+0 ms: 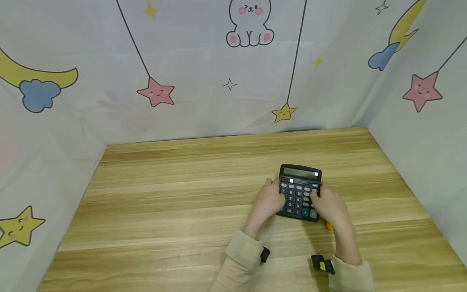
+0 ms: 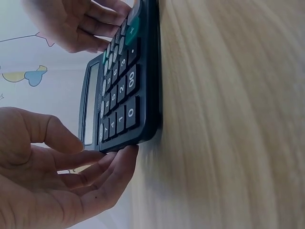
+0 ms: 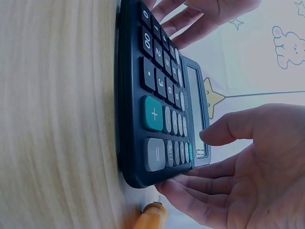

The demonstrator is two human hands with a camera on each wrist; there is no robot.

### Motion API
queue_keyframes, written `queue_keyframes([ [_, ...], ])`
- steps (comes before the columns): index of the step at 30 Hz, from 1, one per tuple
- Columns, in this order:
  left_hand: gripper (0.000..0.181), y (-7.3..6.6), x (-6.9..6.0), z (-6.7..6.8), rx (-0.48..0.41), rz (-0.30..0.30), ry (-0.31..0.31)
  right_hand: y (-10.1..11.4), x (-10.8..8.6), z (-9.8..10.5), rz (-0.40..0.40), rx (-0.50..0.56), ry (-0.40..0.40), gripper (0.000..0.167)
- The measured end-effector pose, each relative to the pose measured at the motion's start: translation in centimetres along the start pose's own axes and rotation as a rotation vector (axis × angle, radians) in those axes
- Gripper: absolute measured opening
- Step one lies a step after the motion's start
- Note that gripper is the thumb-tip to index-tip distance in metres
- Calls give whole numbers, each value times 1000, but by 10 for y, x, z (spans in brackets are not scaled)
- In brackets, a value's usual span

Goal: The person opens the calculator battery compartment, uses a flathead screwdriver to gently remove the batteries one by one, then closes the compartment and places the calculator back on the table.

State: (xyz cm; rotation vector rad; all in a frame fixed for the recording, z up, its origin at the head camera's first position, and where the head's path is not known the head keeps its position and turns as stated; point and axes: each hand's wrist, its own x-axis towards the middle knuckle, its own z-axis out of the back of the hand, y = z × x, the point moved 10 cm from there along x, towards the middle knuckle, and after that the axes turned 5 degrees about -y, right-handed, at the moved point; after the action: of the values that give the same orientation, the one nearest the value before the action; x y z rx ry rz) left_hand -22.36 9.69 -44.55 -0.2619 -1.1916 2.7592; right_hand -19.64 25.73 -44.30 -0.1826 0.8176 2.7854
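Your left hand (image 1: 269, 198) and right hand (image 1: 330, 205) grip the black calculator (image 1: 301, 198) by its opposite sides, right of centre at the wooden table (image 1: 175, 211), its keys reading digits, "00", "+", "=" and "MU".
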Motion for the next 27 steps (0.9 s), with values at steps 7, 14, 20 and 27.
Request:
queue_keyframes([
  [7, 55, -2, 0, 2, -7, 8, -9, 2, -2, 3, 9, 22, -3, 59],
  [14, 54, -3, -1, 3, -44, 24, -20, 5, -5, 6, 15, 42, -7, 59],
  [20, 55, -4, -2, 4, -60, 35, -24, 5, -5, 8, 19, 54, -10, 60],
  [27, 58, -4, -3, 6, -98, 37, -37, 6, -5, 10, 23, 52, -29, 61],
])
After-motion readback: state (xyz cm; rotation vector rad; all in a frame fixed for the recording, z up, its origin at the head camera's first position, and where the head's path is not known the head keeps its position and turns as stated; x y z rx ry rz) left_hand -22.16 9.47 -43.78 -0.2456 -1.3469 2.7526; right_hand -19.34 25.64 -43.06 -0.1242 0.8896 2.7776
